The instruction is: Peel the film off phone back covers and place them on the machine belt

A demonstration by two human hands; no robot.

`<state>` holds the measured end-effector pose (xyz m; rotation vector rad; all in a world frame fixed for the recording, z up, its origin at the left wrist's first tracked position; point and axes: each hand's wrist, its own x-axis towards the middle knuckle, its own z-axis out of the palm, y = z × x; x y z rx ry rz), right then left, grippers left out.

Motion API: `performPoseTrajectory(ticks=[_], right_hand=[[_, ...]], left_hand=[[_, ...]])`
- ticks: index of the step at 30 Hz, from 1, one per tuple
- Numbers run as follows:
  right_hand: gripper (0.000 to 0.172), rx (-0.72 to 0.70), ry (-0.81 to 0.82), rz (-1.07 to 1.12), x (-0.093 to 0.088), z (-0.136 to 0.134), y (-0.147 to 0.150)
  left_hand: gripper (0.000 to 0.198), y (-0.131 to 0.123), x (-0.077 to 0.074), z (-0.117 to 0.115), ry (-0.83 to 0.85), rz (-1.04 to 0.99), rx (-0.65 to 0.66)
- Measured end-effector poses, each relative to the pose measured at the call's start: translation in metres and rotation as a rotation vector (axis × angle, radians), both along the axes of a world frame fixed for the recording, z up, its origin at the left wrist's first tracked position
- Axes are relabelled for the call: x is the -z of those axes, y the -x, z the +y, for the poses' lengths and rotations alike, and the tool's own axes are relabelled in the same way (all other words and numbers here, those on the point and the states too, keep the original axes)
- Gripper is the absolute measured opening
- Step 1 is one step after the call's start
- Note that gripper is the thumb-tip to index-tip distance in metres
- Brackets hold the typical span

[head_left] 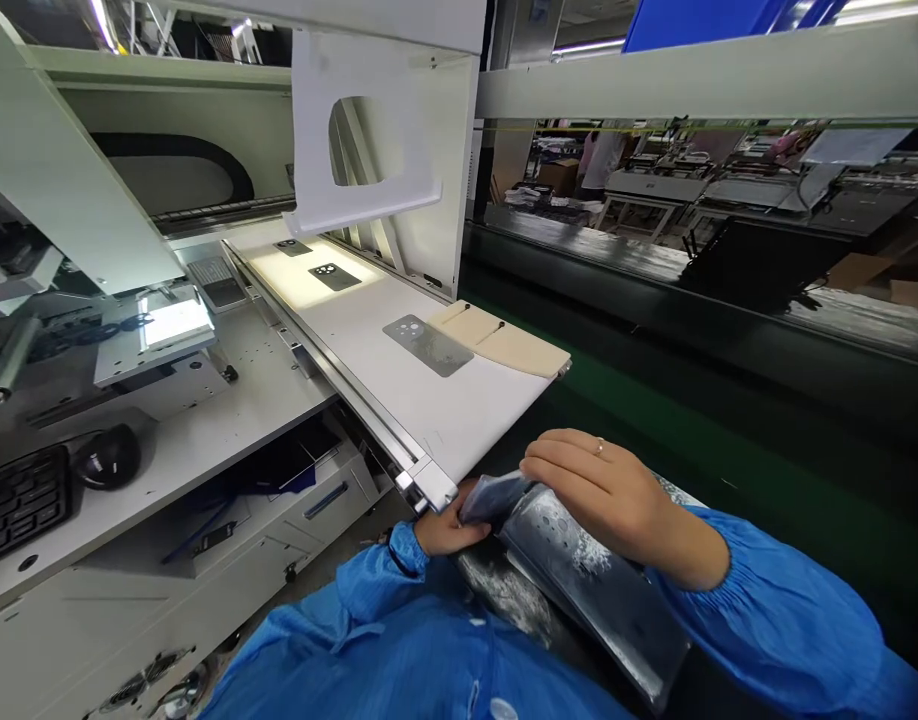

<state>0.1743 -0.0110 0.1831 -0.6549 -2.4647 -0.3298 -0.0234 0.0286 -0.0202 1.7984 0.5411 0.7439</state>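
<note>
My left hand [450, 532] is closed with its thumb and fingers on the folded end of a grey, translucent plastic sleeve [493, 498], just below the conveyor's near end. My right hand [605, 495] curves over the top of the sleeve, fingers together and a ring on one of them. Its thumb is hidden. Under it lies a dark, glossy flat pack [594, 595] with pale smudges and small round marks. Phone back panels lie on the white conveyor belt [399, 390]: a nearer grey panel [429, 345] and two darker ones [334, 277] over the lit part.
A beige guide plate [504, 340] covers the belt's right side, and a metal rail [339, 375] edges its left. A white machine housing [384, 130] spans the belt. On the left bench are a black mouse [108, 457] and a keyboard [24, 500]. A dark green conveyor [729, 450] runs along the right.
</note>
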Motion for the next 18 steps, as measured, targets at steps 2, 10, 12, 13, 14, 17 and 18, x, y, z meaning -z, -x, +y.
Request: performPoseTrajectory(ticks=[2,10,12,13,14,17,18], right_hand=[[0.021,0.016,0.018,-0.049,0.003,0.001,-0.001],[0.022,0.075,0.385,-0.001,0.009,0.0,-0.002],[0.019,0.109,0.447,0.031,0.011,0.0,-0.003],[0.017,0.126,0.483,0.05,0.012,0.001,-0.004],[0.015,0.144,0.518,0.061,0.012,0.001,-0.005],[0.016,0.158,0.603,0.054,0.009,0.003,-0.008],[0.015,0.142,0.618,0.052,0.007,0.004,-0.009]], left_hand=[[0.055,0.0,0.0,-0.001,-0.008,-0.001,-0.056],[0.039,-0.008,-0.003,-0.002,-0.03,-0.048,-0.078],[0.037,-0.009,-0.003,-0.002,-0.048,-0.031,-0.092],[0.037,-0.009,-0.004,-0.002,-0.051,-0.027,-0.1],[0.037,-0.01,-0.004,-0.002,-0.05,-0.024,-0.105],[0.037,-0.01,-0.007,-0.002,-0.042,-0.008,-0.121],[0.037,-0.011,-0.008,-0.002,-0.04,0.0,-0.125]])
